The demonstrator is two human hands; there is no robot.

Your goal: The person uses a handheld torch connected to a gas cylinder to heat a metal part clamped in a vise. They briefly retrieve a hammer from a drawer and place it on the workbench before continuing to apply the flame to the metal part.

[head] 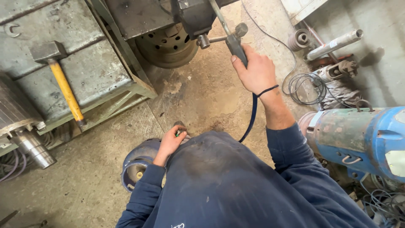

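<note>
Fingers (pixel 244 54) of right hand (pixel 255 71) wrapped tight round dark handle of torch (pixel 234 42), its metal tube running up toward dark machine block (pixel 192 14) at top edge of view; blue hose (pixel 252 116) dropping from handle, past wrist, down behind dark blue sweatshirt. Fingers of left hand (pixel 170 142) curled round small knob (pixel 180 128) on top of blue gas cylinder (pixel 139 162), cylinder lying on concrete floor (pixel 84 185) just beside person's left side; how firmly that knob is pinched, cannot tell. Largest to smallest round about: grey steel bench (pixel 84 71) filling upper left, green frame under its near edge; big blue motor housing (pixel 363 137) at right edge of view, rusted at its near end; perforated steel wheel (pixel 168 46) under machine block, beyond bench's right corner; bright steel shaft (pixel 31 147) jutting from ribbed part at bench's near left corner; sledgehammer (pixel 59 76) with yellow handle lying along bench top, head toward far edge, handle tip over near edge; coil of thin wire (pixel 306 86) on floor right of right wrist; black band round that wrist.
</note>
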